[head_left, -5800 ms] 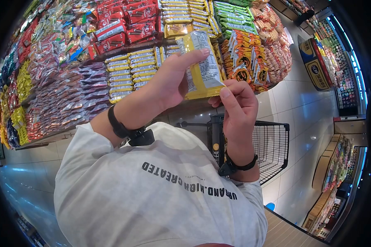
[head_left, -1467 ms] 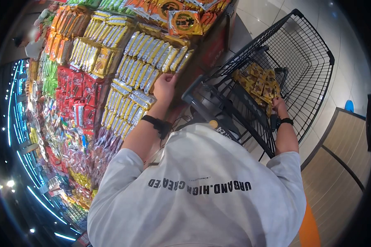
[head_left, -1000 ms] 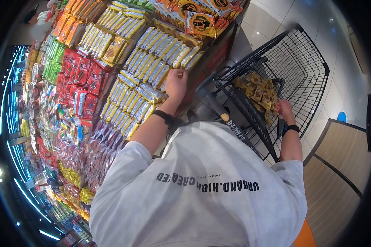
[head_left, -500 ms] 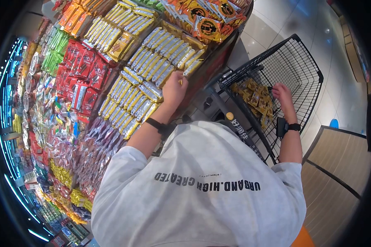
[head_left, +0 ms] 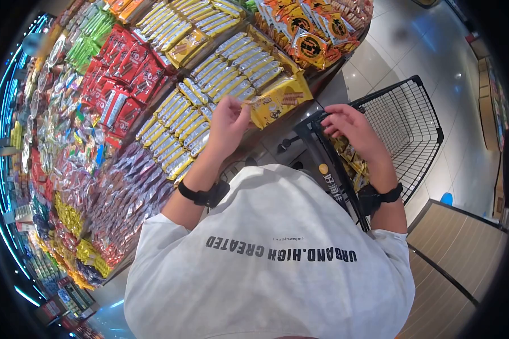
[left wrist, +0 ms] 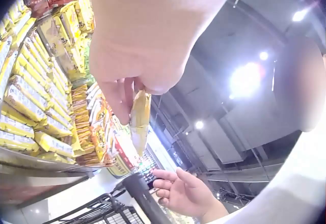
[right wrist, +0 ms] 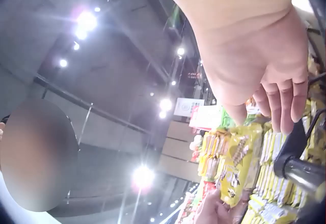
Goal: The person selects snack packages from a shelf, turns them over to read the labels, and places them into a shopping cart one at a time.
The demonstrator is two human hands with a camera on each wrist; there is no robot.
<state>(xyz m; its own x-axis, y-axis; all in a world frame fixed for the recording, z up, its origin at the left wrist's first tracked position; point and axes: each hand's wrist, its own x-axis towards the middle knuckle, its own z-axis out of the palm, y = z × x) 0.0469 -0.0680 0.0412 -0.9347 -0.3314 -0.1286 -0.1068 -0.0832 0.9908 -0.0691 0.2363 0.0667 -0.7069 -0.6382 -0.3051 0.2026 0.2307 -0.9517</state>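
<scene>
In the head view, my left hand (head_left: 230, 127) pinches one end of a yellow snack packet (head_left: 281, 103) with a picture of brown sticks on it. The packet is held out over the near edge of the display, beside rows of similar yellow packets (head_left: 223, 85). My right hand (head_left: 353, 130) hovers near the cart handle with fingers loosely extended, apart from the packet. From the left wrist, the packet (left wrist: 140, 122) is seen edge-on below thumb and fingers. The right wrist view shows its printed face, and my right palm holds nothing.
A black wire shopping cart (head_left: 410, 124) stands at my right, with several golden-yellow packets (head_left: 350, 161) in its near part. Red packets (head_left: 133, 68), orange packets (head_left: 308, 45) and purple-wrapped sweets (head_left: 133, 186) fill the display. A wooden-topped stand (head_left: 452, 248) lies at lower right.
My left hand has drawn a yellow packet from the display rows toward the cart side. My right hand has left the packets in the cart and moved left. Earlier, both hands held a yellow packet.
</scene>
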